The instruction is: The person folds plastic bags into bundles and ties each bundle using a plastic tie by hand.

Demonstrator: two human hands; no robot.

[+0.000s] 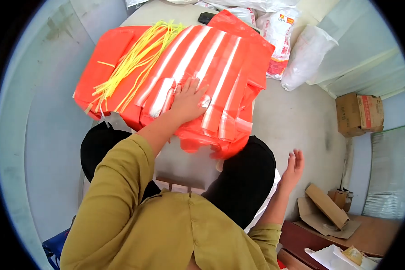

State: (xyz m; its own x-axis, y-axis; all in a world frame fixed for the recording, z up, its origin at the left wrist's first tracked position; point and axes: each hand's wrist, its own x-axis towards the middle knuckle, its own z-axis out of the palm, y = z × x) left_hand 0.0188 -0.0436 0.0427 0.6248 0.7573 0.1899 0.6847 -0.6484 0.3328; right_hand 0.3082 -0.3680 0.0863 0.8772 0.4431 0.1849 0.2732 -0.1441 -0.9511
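Note:
My left hand (pixel 189 100) lies flat with its fingers spread on a stack of red plastic bags (pixel 231 54). The bags are folded in overlapping layers, with pale, shiny bands along them, in front of my knees. Left of the hand, a loose bunch of yellow strips (pixel 141 63) rests on the red plastic. Out to the right, apart from the stack, my right hand (pixel 293 168) is raised beside my knee. Its fingers are stretched out and nothing shows in it. What supports the bags is mostly hidden under them.
White printed sacks (pixel 276 38) and a plain white sack (pixel 307 56) stand behind the stack. A cardboard box (pixel 359 114) sits at the right wall. Flattened cardboard (pixel 321 211) lies lower right, near a brown surface (pixel 373 231). A black object (pixel 206 18) is at the back.

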